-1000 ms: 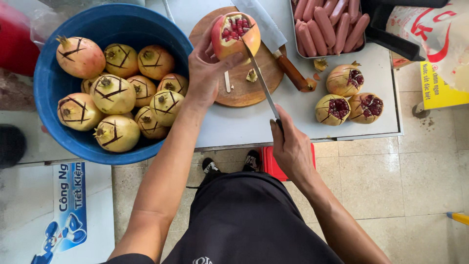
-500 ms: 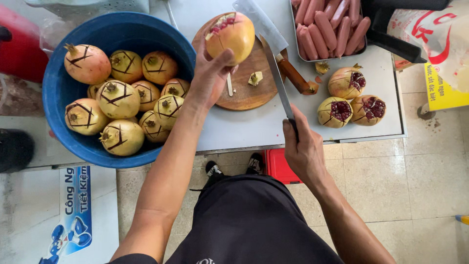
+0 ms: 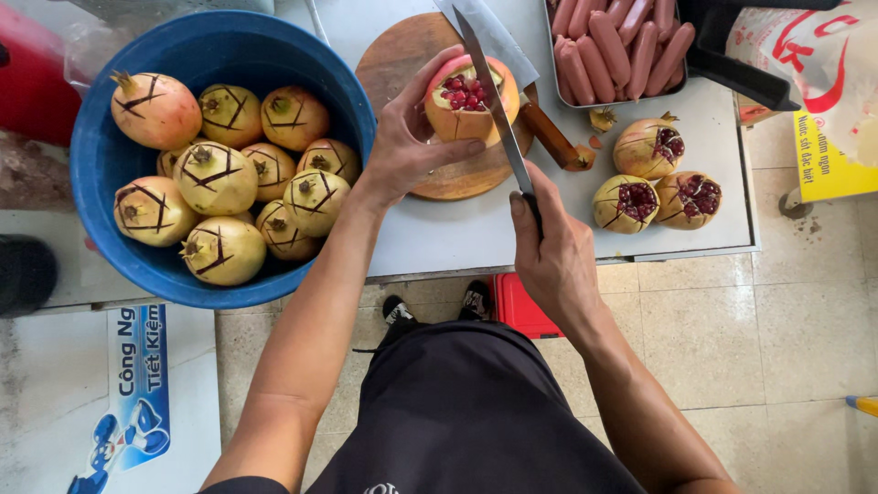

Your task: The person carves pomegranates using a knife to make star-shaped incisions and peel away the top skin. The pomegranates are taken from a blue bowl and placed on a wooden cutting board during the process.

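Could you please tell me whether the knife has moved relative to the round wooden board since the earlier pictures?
Yes. The knife has swung left across the wooden board; its blade now lies over the pomegranate in the left hand.

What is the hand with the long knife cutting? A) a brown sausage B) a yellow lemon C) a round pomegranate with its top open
C: the right hand lays the long steel knife across the round, opened pomegranate that the left hand holds over the round wooden board.

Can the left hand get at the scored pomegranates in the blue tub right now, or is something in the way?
Probably not straight away: the left hand is wrapped around the opened pomegranate over the round wooden board. The path to the blue tub beside it looks free once that fruit is put down.
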